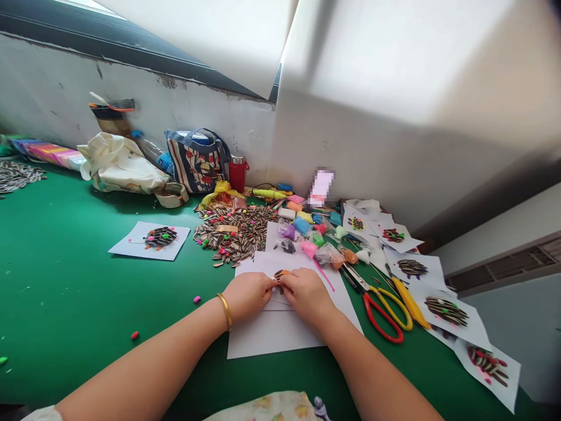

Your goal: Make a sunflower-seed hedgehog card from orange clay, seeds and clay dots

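Observation:
White paper sheets (280, 336) lie on the green table in front of me. My left hand (250, 293) and my right hand (307, 292) meet over them, fingers closed around a small orange-and-dark seed piece (280, 273). Which fingertips grip it is hard to make out. Beyond the hands spreads a pile of striped sunflower seeds (245, 234) with a few coloured ones. Bags of coloured clay (302, 225) sit to the right of the pile. A pink strip (324, 276) rests on the paper, right of my right hand.
Red-and-yellow scissors (381, 307) and a yellow cutter (409, 301) lie right of the paper. Finished seed pictures (447, 313) line the right edge; another card (142, 248) lies left. Bags (197, 164) and a red bottle (237, 174) stand by the wall.

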`<state>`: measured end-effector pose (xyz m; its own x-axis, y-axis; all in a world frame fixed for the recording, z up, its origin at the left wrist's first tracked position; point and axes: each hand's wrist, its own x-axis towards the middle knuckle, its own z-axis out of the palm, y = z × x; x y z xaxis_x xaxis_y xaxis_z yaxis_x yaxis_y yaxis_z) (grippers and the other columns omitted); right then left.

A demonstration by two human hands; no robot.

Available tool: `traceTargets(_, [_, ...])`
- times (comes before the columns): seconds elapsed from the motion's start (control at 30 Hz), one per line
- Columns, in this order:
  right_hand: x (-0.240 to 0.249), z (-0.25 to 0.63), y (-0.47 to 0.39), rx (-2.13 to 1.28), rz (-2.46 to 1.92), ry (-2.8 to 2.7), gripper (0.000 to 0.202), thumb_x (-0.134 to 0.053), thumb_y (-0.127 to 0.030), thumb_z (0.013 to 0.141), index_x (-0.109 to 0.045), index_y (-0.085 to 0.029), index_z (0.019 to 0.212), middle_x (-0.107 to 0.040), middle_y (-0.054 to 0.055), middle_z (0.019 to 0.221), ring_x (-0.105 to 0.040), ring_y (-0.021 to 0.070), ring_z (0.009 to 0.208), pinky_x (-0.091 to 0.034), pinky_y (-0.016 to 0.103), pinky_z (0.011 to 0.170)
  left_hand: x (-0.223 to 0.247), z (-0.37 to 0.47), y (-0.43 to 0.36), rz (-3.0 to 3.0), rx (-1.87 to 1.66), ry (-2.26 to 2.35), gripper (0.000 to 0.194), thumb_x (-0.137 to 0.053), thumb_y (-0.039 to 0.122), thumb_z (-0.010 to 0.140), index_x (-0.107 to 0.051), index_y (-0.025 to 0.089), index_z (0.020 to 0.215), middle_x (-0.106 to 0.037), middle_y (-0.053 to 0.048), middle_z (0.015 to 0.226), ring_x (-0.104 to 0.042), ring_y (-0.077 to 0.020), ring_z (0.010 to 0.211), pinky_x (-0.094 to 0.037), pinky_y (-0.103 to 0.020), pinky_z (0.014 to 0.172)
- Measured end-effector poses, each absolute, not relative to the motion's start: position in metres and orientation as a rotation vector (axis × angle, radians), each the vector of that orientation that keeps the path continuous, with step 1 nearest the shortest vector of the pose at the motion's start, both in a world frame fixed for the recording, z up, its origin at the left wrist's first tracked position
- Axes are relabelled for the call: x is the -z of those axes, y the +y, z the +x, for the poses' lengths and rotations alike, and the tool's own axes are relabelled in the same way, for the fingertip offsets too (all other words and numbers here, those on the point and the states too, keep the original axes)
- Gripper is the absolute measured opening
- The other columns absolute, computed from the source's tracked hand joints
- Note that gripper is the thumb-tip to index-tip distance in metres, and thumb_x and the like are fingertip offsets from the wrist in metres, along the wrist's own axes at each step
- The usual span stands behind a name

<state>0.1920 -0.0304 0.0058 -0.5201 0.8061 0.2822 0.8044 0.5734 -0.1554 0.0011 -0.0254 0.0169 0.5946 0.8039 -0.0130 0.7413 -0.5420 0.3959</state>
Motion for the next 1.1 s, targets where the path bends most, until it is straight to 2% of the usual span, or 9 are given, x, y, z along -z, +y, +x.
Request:
traceTargets(0.37, [-0.009,0.189,-0.030,-0.049,-1.374,-2.500,0.012,-0.058,-0.016,0.083,-0.068,-0.022,0.082,-0.066,0.002,0.075,-0.053,0.0176,0.071,-0.027,0.030,0.065,-0.014,0.003,-0.025,2.504,-0.194,1.281,0.029,-0.044,0.024,0.088,-0.072,0.023,0.091,-0.073,-0.008,0.087,-0.067,-0.0236,0.080,-0.047,-0.031,0.069])
traceTargets(0.6, [-0.012,0.191,-0.032,-0.062,-1.370,-2.459,0.008,-0.058,-0.017,0.084,-0.065,-0.020,0.081,-0.065,0.002,0.074,-0.053,0.0174,0.071,-0.027,0.030,0.065,-0.017,0.001,-0.025,2.437,-0.281,1.286,0.033,-0.045,0.021,0.086,-0.073,0.027,0.102,-0.073,-0.006,0.092,-0.067,-0.0228,0.084,-0.047,-0.031,0.072])
traceTargets(0.73, [-0.017,0.194,-0.033,-0.091,-1.344,-2.331,0.007,-0.057,-0.018,0.084,-0.061,-0.019,0.078,-0.063,0.003,0.072,-0.052,0.0170,0.070,-0.029,0.029,0.065,-0.019,-0.001,-0.021,2.211,-0.499,1.297,0.032,-0.046,0.021,0.085,-0.074,0.023,0.101,-0.073,-0.006,0.097,-0.064,-0.0219,0.090,-0.046,-0.030,0.078])
traceTargets(0.77, [-0.018,0.195,-0.033,-0.097,-1.337,-2.286,0.009,-0.055,-0.017,0.084,-0.060,-0.019,0.077,-0.062,0.003,0.071,-0.051,0.0169,0.069,-0.030,0.029,0.065,-0.020,-0.001,-0.020,2.095,-0.586,1.285,0.030,-0.047,0.024,0.085,-0.074,0.021,0.099,-0.073,-0.007,0.097,-0.064,-0.0211,0.090,-0.046,-0.029,0.077])
traceTargets(0.83, [-0.020,0.196,-0.034,-0.104,-1.320,-2.197,0.011,-0.053,-0.015,0.085,-0.059,-0.018,0.077,-0.061,0.003,0.071,-0.050,0.0168,0.068,-0.031,0.029,0.065,-0.023,-0.001,-0.019,1.757,-0.730,1.230,0.030,-0.049,0.033,0.087,-0.072,0.018,0.099,-0.071,-0.006,0.087,-0.061,-0.0170,0.075,-0.045,-0.025,0.064])
traceTargets(0.93, [-0.022,0.196,-0.036,-0.133,-1.269,-2.120,0.011,-0.051,-0.016,0.088,-0.060,-0.018,0.083,-0.061,0.003,0.073,-0.051,0.0175,0.071,-0.033,0.030,0.067,-0.028,0.000,-0.020,1.154,-0.773,1.046,0.048,-0.042,0.052,0.090,-0.065,0.015,0.112,-0.059,-0.001,0.069,-0.043,-0.0086,0.048,-0.027,-0.020,0.042])
traceTargets(1.0, [-0.024,0.194,-0.038,-0.159,-1.220,-2.122,0.013,-0.050,-0.018,0.090,-0.062,-0.018,0.086,-0.062,0.003,0.074,-0.052,0.0180,0.073,-0.035,0.031,0.069,-0.031,0.000,-0.021,0.884,-0.734,0.922,0.056,-0.038,0.059,0.090,-0.060,0.014,0.117,-0.056,0.000,0.068,-0.035,-0.0058,0.043,-0.018,-0.018,0.038])
traceTargets(1.1, [-0.026,0.191,-0.041,-0.196,-1.156,-2.139,0.015,-0.050,-0.021,0.092,-0.065,-0.019,0.089,-0.062,0.004,0.076,-0.052,0.0187,0.076,-0.036,0.032,0.072,-0.032,0.000,-0.022,0.710,-0.674,0.810,0.061,-0.036,0.064,0.089,-0.059,0.013,0.116,-0.057,-0.002,0.071,-0.032,-0.0041,0.041,-0.014,-0.017,0.037])
